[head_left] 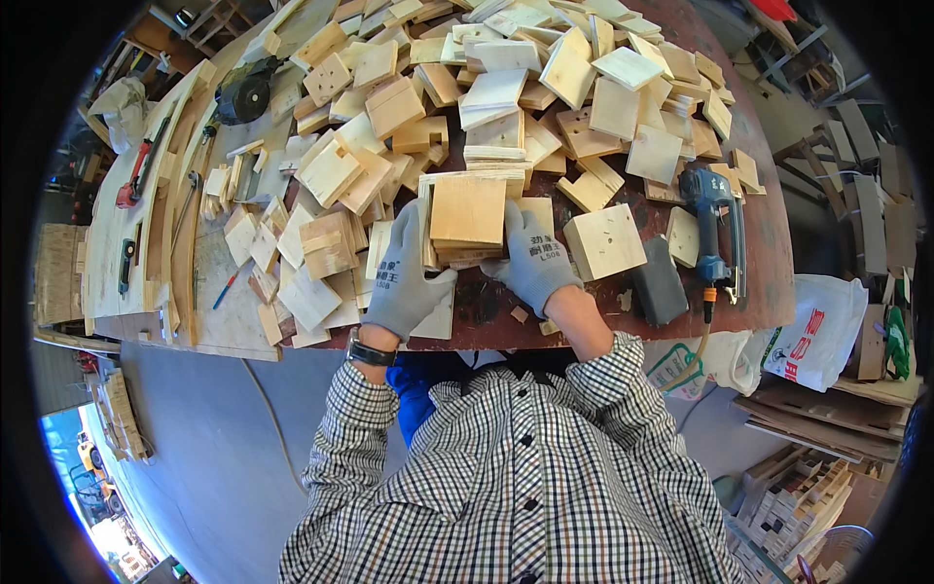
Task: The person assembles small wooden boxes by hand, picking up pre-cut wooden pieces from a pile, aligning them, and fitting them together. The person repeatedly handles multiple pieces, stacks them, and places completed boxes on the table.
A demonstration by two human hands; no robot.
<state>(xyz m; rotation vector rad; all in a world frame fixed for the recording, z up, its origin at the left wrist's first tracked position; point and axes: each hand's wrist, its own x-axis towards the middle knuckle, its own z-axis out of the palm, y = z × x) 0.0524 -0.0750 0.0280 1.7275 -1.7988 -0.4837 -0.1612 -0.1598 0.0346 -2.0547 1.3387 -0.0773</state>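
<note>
On the near side of a dark red table (491, 331), a pale wooden block (468, 209) stands between my two grey-gloved hands. My left hand (404, 277) presses against its left side, fingers along it and thumb toward the near face. The right side of the block is held by my right hand (533, 261), its thumb also near the front. Other wood lies right under and behind this block, partly hidden by it. To the right of my right hand lies a square wooden piece (605, 241) with small dark holes.
A large heap of wooden blocks (496, 97) spreads over the table. At right lie a nail gun (712, 219) with a hose and a dark grey block (662, 282). A black tool (243, 92), a red-handled tool (136, 175) and long boards (161, 224) are at left.
</note>
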